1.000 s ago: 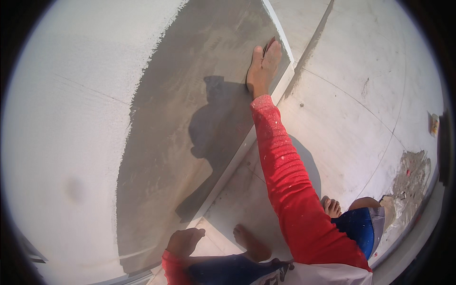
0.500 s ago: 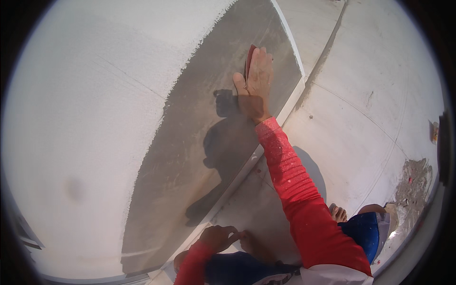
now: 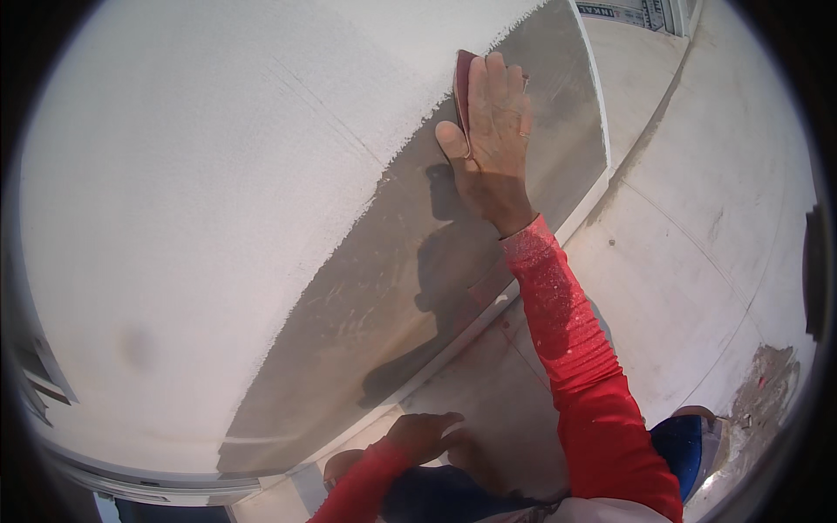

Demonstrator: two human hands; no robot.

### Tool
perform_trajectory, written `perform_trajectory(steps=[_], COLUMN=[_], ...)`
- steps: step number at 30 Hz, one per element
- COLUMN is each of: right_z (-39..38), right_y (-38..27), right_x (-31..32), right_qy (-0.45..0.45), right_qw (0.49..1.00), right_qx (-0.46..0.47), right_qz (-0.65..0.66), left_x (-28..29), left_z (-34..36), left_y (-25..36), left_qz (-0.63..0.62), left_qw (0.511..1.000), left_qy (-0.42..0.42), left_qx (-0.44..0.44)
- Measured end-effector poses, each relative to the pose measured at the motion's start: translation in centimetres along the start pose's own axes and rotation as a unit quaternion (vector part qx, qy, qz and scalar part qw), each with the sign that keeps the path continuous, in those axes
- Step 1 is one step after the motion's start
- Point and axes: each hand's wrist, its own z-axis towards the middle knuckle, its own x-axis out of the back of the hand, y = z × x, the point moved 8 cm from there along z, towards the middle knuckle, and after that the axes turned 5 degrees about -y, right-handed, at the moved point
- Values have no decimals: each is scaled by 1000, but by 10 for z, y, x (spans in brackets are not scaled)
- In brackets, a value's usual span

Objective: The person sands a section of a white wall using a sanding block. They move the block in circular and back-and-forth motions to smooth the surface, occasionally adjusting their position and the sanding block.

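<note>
My right hand (image 3: 497,144) lies flat against a wall, fingers stretched upward, pressing a folded piece of dark red sandpaper (image 3: 463,83). The sandpaper's edge shows along the index finger; the rest is under the palm. Beneath it is a smooth grey-brown band (image 3: 340,318), beside a rough white coated area (image 3: 174,227) with a ragged border. Low in the view, my left hand (image 3: 423,436) rests by my knee, in shade, its fingers stretched to the right and nothing visible in them. Dust speckles the red right sleeve (image 3: 562,327).
A pale ledge (image 3: 453,336) edges the wall's lower side. The light floor (image 3: 689,200) lies to the right, with a rough debris patch (image 3: 763,392) near the rim. My blue-clad knees (image 3: 678,449) are bent at the bottom. A window frame (image 3: 641,16) appears at the top.
My right hand has slid upward with the sandpaper, reaching the border of the white coating. The view has shifted too. My left hand's fingers have straightened out from a curled pose.
</note>
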Motion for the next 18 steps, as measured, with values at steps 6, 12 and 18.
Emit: perform_trajectory(steps=[6,12,18], right_z=[17,-112,84], right_y=[9,-178,78], right_x=[7,-44,40], right_qy=[30,-120,57], right_qw=[985,983,994], right_qx=[-162,106,-92], right_qz=[41,85,-8], left_x=[-30,-37,37], left_z=[14,71,8], left_y=[24,-18,27], left_qz=[-40,-18,-45], left_qw=[989,980,989], left_qy=[-73,76,98], left_qx=[-126,-181,-96])
